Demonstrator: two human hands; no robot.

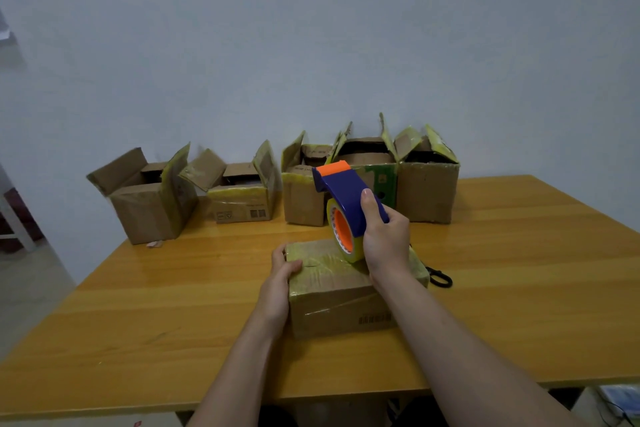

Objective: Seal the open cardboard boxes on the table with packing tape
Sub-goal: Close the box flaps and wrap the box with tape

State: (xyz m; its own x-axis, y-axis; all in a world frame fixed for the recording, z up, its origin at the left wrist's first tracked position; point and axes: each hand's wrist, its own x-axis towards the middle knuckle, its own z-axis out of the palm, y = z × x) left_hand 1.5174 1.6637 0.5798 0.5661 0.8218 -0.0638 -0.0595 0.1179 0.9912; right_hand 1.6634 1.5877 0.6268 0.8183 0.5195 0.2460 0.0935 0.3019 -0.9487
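Note:
A closed cardboard box point(332, 302) with glossy tape over its top stands in front of me on the wooden table point(173, 305). My left hand point(280, 274) holds the box's top left edge, thumb on the lid. My right hand point(384, 236) grips a blue and orange tape dispenser point(346, 198) whose yellowish roll rests on the lid. Several open boxes line the wall: one at far left point(145, 204), a low one point(242, 201), another point(301, 198), a green-printed one point(377, 173) partly behind the dispenser, and the rightmost point(427, 191).
Black-handled scissors point(440, 277) lie on the table just right of the closed box. A small scrap point(154, 244) lies by the far-left box. The table's front edge is near my body, and a white wall rises behind the boxes.

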